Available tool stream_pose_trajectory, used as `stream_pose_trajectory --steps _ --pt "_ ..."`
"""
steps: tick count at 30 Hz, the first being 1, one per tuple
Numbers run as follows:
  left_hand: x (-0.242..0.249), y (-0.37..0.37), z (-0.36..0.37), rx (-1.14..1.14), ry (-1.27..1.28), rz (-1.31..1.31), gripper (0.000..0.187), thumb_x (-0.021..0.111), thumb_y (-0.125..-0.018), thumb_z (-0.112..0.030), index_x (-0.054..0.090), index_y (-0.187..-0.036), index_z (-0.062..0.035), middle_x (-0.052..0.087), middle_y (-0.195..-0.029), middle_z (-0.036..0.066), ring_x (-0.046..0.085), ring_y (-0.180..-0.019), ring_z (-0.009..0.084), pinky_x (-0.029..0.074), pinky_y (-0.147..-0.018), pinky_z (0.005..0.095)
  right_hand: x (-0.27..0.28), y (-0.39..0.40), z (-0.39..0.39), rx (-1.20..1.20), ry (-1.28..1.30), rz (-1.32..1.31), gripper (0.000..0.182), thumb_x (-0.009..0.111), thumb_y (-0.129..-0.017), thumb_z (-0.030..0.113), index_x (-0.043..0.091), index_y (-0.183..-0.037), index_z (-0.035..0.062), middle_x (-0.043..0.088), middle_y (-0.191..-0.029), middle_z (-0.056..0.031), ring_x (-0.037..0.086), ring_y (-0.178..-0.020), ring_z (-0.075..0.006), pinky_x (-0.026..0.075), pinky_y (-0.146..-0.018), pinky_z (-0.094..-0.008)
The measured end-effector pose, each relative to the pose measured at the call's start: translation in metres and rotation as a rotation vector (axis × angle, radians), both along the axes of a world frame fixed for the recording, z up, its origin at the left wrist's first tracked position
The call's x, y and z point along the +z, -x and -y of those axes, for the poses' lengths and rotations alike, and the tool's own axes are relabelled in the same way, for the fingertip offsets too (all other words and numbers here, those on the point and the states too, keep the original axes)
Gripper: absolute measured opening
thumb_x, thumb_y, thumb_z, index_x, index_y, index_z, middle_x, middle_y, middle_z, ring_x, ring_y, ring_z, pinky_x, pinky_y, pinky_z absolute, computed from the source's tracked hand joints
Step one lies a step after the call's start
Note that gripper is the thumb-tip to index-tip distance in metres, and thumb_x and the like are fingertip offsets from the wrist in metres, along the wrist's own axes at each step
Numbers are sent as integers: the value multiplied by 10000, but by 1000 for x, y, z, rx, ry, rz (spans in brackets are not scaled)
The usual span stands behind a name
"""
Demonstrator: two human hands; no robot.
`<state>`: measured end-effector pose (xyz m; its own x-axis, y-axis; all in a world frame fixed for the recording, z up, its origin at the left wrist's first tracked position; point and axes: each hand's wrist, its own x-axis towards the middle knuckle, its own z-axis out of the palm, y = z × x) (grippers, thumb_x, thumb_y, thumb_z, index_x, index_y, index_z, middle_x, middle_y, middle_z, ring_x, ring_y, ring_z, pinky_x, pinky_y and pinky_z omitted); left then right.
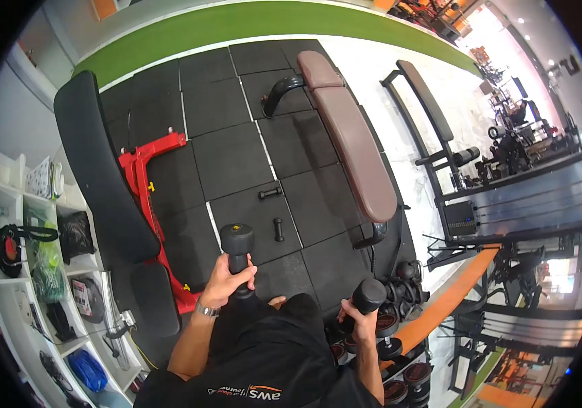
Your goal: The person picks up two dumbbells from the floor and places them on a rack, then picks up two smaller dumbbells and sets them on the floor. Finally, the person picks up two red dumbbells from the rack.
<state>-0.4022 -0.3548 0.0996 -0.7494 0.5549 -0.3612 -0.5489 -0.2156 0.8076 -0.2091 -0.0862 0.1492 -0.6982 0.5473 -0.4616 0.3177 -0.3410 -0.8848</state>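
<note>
My left hand [225, 282] is closed around the handle of a black dumbbell [237, 239], one round head up in front of my body. A metal watch [207, 310] is on that wrist. My right hand [360, 322] grips a second black dumbbell [370, 295], its upper head showing beside my hip. The lower ends of both dumbbells are partly hidden by my hands and dark clothing. Two small black dumbbells, one lying crosswise [270, 194] and one lengthwise [278, 230], rest on the rubber floor tiles [230, 163] ahead of me.
A black padded bench [100, 163] on a red frame [143, 170] stands at left, a brown bench [349, 129] at right. White shelves [9, 299] hold bags. Round-headed dumbbells [417, 374] sit by my right side. Gym machines [468, 217] line the far right.
</note>
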Motion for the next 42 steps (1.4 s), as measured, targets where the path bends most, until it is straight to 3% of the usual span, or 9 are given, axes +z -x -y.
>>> stream_pose_trajectory --steps 9,12,18,25,36,38,42 --pt "0 3 -53 164 72 36 215 685 -866 6 514 -994 -25 569 -745 25 603 -575 123 521 -554 304 -11 43 -80 281 -210 137 186 756 -772 -13 570 -768 -6 593 -619 -66 592 -519 -176 474 -512 -311" --pt "5 -11 -80 257 94 46 216 679 -864 17 512 -996 -23 569 -756 30 607 -579 127 520 -552 301 -10 60 -122 355 -153 84 238 799 -781 67 589 -685 8 603 -610 -23 573 -498 -126 447 -498 -280" --pt "24 -39 -141 437 234 -1 196 679 -853 26 527 -970 -15 577 -768 29 603 -582 118 507 -548 282 -8 97 -185 448 -60 6 216 799 -793 71 614 -709 1 609 -615 -31 567 -498 -125 437 -492 -276" --pt "32 -66 -175 556 282 30 170 696 -842 33 547 -910 -9 583 -746 27 586 -571 113 502 -557 281 -11 128 -221 780 -336 10 243 799 -808 120 605 -701 20 600 -595 1 550 -491 -90 431 -495 -268" --pt "-10 -37 -155 553 334 158 221 671 -763 11 550 -947 -1 584 -729 41 580 -565 114 476 -534 266 -7 164 -218 667 -341 69 217 802 -798 102 613 -738 13 600 -607 -12 576 -503 -121 446 -504 -272" --pt "-11 -39 -159 547 350 200 217 671 -764 13 547 -941 -4 585 -730 39 580 -570 111 475 -533 265 -11 169 -225 711 -423 106 214 801 -797 87 603 -760 13 600 -611 -30 579 -498 -140 453 -498 -288" --pt "-2 -27 -164 601 343 203 181 670 -776 23 552 -909 -10 590 -752 32 576 -576 105 471 -526 265 -26 188 -237 731 -325 55 219 793 -808 98 596 -750 20 584 -604 -25 567 -498 -138 436 -485 -284"
